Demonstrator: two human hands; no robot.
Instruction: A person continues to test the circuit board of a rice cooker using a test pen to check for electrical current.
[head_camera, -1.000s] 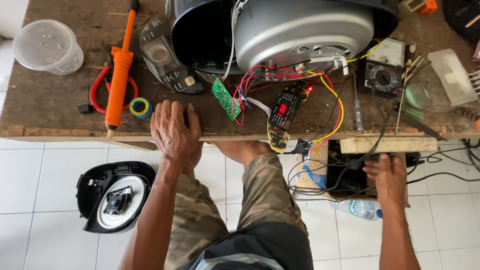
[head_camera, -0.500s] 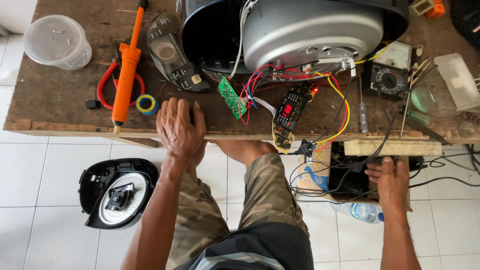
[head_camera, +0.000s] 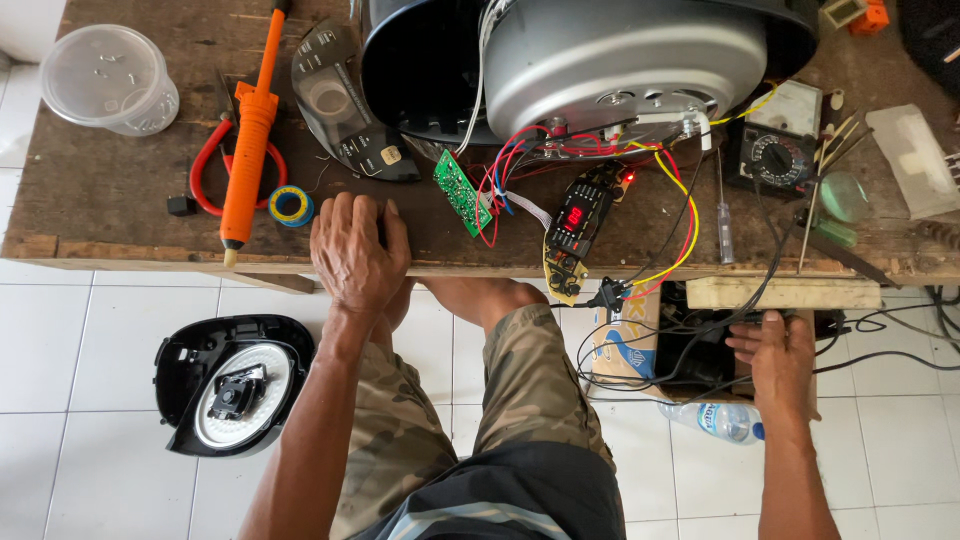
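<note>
The left hand (head_camera: 352, 250) lies flat, palm down and fingers spread, on the front edge of the wooden tabletop (head_camera: 110, 190), holding nothing. It sits much as it did a moment ago, only a touch further right, just beside the yellow-and-blue tape roll (head_camera: 291, 205) and near the small green circuit board (head_camera: 461, 191). The right hand (head_camera: 778, 352) has moved more: earlier it hovered lower beside the legs, and now it reaches up into the tangle of black cables (head_camera: 700, 335) by the cardboard box (head_camera: 628, 340) under the tabletop. Its fingers curl among the wires, though I cannot tell whether they actually grip one. The display board (head_camera: 577, 222) with its red lit digits hangs over the tabletop edge, wired to the upturned cooker body (head_camera: 620, 60). An orange tool (head_camera: 250, 130) lies unmoved at the left.
</note>
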